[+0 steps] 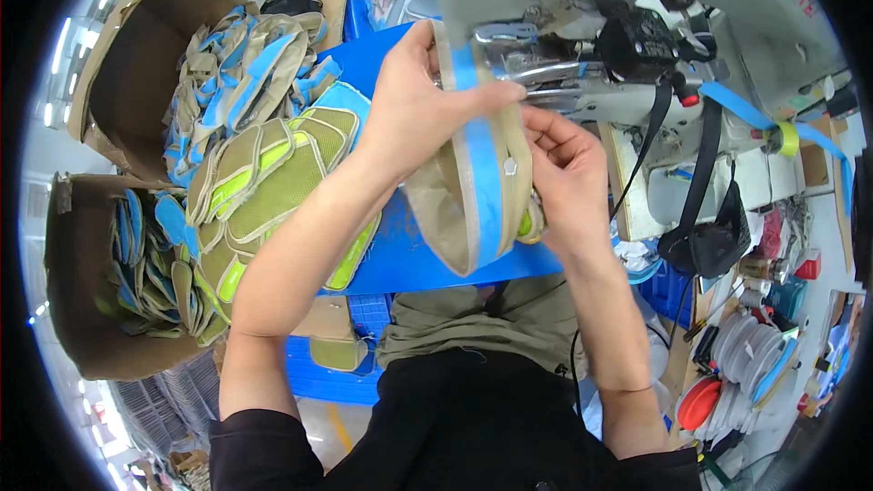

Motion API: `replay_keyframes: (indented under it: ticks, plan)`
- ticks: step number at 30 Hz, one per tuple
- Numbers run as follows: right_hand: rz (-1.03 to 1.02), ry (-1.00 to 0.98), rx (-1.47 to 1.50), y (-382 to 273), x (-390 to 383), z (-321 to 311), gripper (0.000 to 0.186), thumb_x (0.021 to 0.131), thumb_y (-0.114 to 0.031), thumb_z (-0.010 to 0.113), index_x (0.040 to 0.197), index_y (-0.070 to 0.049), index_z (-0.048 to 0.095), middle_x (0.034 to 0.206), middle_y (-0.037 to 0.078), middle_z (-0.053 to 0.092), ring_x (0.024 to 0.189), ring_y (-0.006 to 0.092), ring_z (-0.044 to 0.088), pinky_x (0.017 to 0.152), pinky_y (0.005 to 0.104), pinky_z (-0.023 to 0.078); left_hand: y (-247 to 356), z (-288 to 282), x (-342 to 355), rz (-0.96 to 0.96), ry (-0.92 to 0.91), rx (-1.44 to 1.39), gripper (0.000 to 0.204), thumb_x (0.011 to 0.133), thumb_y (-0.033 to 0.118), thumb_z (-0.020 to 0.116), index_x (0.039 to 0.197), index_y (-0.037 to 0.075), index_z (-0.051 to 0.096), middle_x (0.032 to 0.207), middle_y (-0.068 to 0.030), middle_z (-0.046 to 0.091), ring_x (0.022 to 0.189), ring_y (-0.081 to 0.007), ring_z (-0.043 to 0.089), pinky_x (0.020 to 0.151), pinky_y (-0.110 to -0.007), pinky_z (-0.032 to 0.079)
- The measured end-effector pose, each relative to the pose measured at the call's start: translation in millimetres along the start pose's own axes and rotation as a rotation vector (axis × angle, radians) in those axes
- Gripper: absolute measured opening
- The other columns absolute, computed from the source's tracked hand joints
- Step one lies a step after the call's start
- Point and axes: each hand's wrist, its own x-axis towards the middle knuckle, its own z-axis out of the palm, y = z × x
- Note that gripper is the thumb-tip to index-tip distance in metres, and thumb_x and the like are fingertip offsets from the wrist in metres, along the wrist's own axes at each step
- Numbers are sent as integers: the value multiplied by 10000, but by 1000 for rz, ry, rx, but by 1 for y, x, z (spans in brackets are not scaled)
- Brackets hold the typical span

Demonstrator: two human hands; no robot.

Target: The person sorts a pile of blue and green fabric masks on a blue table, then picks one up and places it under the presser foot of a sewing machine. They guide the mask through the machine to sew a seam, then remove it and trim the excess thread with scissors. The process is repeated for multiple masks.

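Observation:
A beige sewn fabric piece with a blue stripe (489, 205) hangs in front of the sewing machine (564, 36), bent into a rounded, pouch-like shape. My left hand (432, 95) grips its upper part, thumb across the stripe and the other fingers partly hidden behind. At its right edge, close below the machine's needle area, my right hand (568, 168) is closed with curled fingers on the fabric. A bit of yellow-green material (530, 221) shows beside the beige edge. I cannot see whether the fabric touches the machine.
On the blue tabletop (409, 255), left of my hands, lies a pile of olive and yellow-green mesh pieces (282, 173). Cardboard boxes (68, 264) with more pieces stand farther left. Black straps and a blue ribbon (741, 109) hang at the right, above stacked spools (750, 355).

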Motion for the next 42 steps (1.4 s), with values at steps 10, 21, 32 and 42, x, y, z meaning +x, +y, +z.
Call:
replay_keyframes:
  ticks: [10,21,32,42]
  plan:
    - [35,-89,-146,-12,-19,-13,265,924,-24,715,1181,35,737,845,-3,712,725,25,631,622,207,474,11,-5,-52,-368,-105,-388,300,962,92,778,1227,13,662,1026,-68,765,904,-138,737,843,-302,601]
    - [-150,-42,-494,-1,-4,-13,375,826,-187,785,1124,40,756,817,69,733,718,158,691,685,327,558,36,-12,-45,-418,-122,-382,258,1025,183,723,1216,25,650,1060,-71,755,871,-112,731,786,-286,612]
    - [66,-117,-255,-17,-38,-28,238,953,-112,771,1121,56,775,910,73,787,768,67,673,679,243,527,39,-37,-50,-443,-170,-302,372,947,123,809,1262,7,649,1097,-79,761,923,-133,750,832,-295,633]
    - [-32,-15,-193,7,-67,-18,165,917,-64,799,1070,-5,788,864,3,722,768,56,617,690,252,483,21,3,-63,-564,-99,-455,314,934,102,820,1206,26,683,1099,-78,763,947,-152,748,838,-337,630]
